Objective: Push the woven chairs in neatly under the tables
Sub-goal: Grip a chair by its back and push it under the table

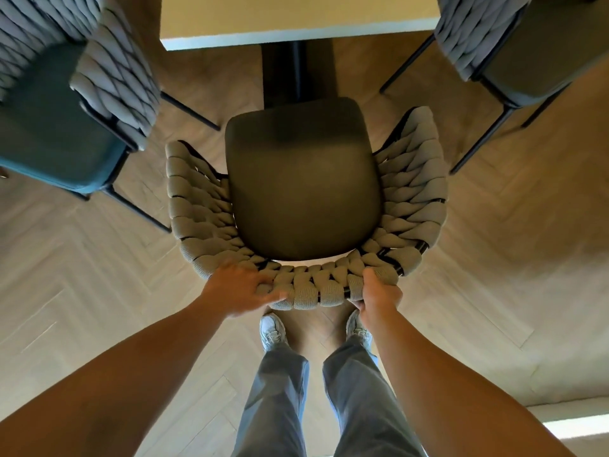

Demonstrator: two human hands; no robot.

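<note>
Three woven chairs in shot, one surface (296,18). Both hands work the middle chair (303,179): left hand (240,288) curls its fingers over the woven back rim, right hand (379,293) grips that rim, thumb on top. The seat sits just short of the surface's near edge. The left chair (108,77) and right chair (478,31) flank it.

Floor (99,275) gaps separate the middle woven chair (303,179) from the teal chair (49,127) left and dark chair (527,61) right; the worktop (296,21)'s black pedestal (298,70) stands just ahead.
</note>
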